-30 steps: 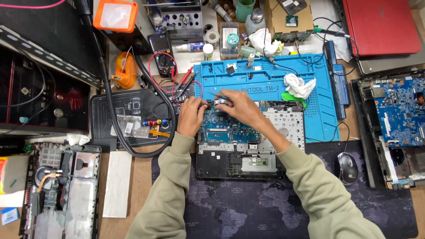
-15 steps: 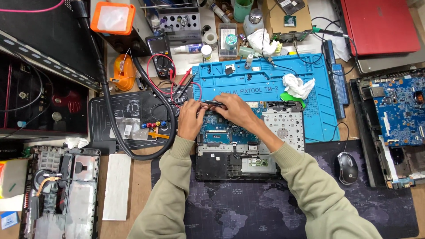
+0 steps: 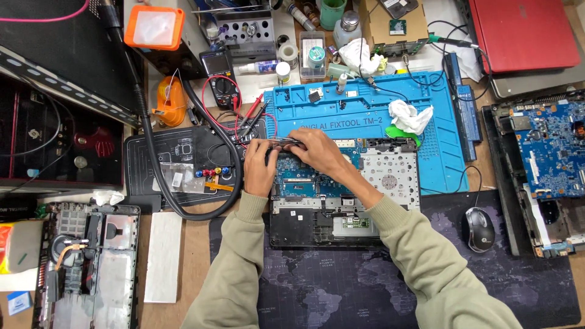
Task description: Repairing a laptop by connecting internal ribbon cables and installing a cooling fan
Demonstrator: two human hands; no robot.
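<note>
**Two hands deep in an opened laptop, bench packed all round**

Two olive sleeves come in from the bottom edge over a dark desk mat (image 3: 390,304) printed with a world map. Just past them sits the opened laptop (image 3: 341,201), bottom cover off, blue circuit board showing on the left half and a perforated metal plate on the right. Its far edge lies on the blue repair mat (image 3: 365,119).

Left hand (image 3: 259,167) rests on the laptop's far left corner, fingers curled down and pressing on the chassis, nothing pinched that I can make out. Right hand (image 3: 320,152) is crossed over toward it, fingers closed round a thin metal tool (image 3: 283,141), looks like tweezers, though whether the tips have anything in them I can't tell, too small.

My take on the laptop: stiff shell, moderately heavy, but that bare board is fragile and shouldn't be flexed or touched on the parts. I'd grab it by the outer plastic frame, both sides, never by the board or the ribbon cables.

Off to the right is a mouse (image 3: 480,229), then another stripped board (image 3: 551,146). Left side has a gutted chassis (image 3: 85,262). Further back a multimeter (image 3: 220,76) with red leads, a crumpled tissue (image 3: 409,116), a red laptop (image 3: 524,33) top right, and an orange-framed lamp (image 3: 153,27) top left
</note>
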